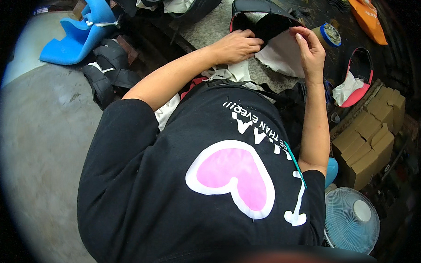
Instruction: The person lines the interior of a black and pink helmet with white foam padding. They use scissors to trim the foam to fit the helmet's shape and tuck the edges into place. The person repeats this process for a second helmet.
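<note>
A black piece that looks like a shoe upper (262, 8), with a thin red edge, lies on the worktable ahead of me, its hollow side facing me. A white cloth lining (282, 55) spreads from it toward me. My left hand (237, 46) is closed at the left rim of the shoe upper, fingers curled over where black meets white. At the right rim, my right hand (310, 49) pinches the edge between thumb and fingertips. The upper's inside is dark.
A blue-rimmed tub (330, 35) stands right of my right hand. Beyond it lie a red-and-black upper (359, 85) and an orange bag (368, 19). Cardboard boxes (370, 132) and a fan (353, 221) are at the right; blue foam (77, 36) and black pieces (109, 72) at the left.
</note>
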A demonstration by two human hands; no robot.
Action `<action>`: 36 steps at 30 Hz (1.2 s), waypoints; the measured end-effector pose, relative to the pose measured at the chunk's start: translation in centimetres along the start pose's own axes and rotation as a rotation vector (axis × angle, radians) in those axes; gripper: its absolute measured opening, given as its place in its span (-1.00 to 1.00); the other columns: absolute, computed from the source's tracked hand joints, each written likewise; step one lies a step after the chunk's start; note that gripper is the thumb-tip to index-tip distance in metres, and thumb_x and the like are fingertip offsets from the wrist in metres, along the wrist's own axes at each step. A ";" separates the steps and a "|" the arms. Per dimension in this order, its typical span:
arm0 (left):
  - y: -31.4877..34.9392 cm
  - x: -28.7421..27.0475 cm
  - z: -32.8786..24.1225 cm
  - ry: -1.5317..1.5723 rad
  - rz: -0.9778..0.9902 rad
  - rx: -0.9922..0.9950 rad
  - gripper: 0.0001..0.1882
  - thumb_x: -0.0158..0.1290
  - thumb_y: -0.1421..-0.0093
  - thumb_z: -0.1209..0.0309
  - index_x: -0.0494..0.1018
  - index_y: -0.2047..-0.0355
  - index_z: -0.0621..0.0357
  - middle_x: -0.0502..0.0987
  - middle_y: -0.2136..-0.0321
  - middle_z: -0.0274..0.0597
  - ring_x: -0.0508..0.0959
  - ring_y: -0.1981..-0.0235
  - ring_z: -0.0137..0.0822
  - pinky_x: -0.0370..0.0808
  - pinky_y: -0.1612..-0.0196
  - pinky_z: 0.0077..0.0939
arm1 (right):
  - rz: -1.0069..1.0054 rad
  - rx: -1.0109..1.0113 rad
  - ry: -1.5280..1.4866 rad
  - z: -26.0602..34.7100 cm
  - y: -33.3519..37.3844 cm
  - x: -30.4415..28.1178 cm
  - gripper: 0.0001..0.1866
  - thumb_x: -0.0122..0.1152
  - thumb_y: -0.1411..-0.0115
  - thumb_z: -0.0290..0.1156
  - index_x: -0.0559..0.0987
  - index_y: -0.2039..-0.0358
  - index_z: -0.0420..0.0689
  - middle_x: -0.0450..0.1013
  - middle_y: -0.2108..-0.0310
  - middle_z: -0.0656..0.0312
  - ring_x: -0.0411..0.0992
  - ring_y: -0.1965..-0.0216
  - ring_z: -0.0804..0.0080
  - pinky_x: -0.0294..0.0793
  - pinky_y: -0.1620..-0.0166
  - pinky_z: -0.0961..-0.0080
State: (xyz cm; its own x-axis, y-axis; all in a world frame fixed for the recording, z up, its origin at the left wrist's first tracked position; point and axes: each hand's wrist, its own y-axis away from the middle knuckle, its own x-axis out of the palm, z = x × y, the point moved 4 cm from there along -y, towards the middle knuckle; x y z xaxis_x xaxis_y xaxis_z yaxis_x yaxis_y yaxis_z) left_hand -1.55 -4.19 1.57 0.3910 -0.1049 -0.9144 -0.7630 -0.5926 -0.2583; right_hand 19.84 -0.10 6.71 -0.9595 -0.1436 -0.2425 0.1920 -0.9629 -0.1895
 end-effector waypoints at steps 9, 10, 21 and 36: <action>-4.5 -1.7 -1.0 -0.088 0.110 -0.005 -0.77 0.11 -0.10 0.16 0.48 0.42 0.05 0.42 0.39 -0.29 0.45 0.20 -0.17 0.46 0.20 -0.28 | 0.024 0.079 0.049 2.6 0.0 -1.3 -0.78 0.10 -0.29 -0.52 0.60 0.08 -0.20 0.58 0.26 0.24 0.52 0.24 0.59 0.52 0.16 0.62; -5.0 -2.1 -1.1 -0.076 0.205 -0.033 -0.75 0.11 -0.11 0.15 0.49 0.43 0.05 0.42 0.40 -0.28 0.46 0.21 -0.17 0.46 0.20 -0.27 | 0.038 0.112 -0.146 3.2 0.5 -2.0 -0.78 0.07 -0.31 -0.54 0.59 0.08 -0.23 0.58 0.27 0.22 0.52 0.26 0.58 0.53 0.18 0.63; -20.3 -4.0 -4.0 0.129 -0.340 0.019 -0.40 0.27 -0.02 0.28 0.36 -0.06 0.17 0.32 -0.12 0.10 0.42 -0.05 0.13 0.45 -0.08 -0.16 | -0.337 0.235 0.212 -4.2 1.2 -13.8 -0.18 0.29 -0.16 -0.54 0.08 -0.37 -0.12 0.33 -0.17 -0.17 0.38 -0.14 0.24 0.38 -0.16 0.38; -22.8 2.1 0.1 0.447 -0.285 -0.234 -0.47 0.10 -0.24 0.24 0.32 -0.17 0.19 0.47 0.01 0.16 0.47 -0.03 0.11 0.43 -0.08 -0.18 | -0.242 0.165 0.944 -4.0 0.4 -12.1 -0.63 -0.01 -0.22 -0.55 0.58 0.01 0.02 0.50 0.05 0.13 0.49 0.01 0.15 0.48 0.02 0.28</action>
State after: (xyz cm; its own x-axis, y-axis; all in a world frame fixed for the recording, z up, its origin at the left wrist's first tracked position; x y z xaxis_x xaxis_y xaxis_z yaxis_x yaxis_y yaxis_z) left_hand 16.64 9.22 5.52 0.7824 -0.2125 -0.5854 -0.4817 -0.8023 -0.3526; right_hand 32.37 2.20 5.79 -0.3965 0.2330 -0.8880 -0.0875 -0.9724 -0.2161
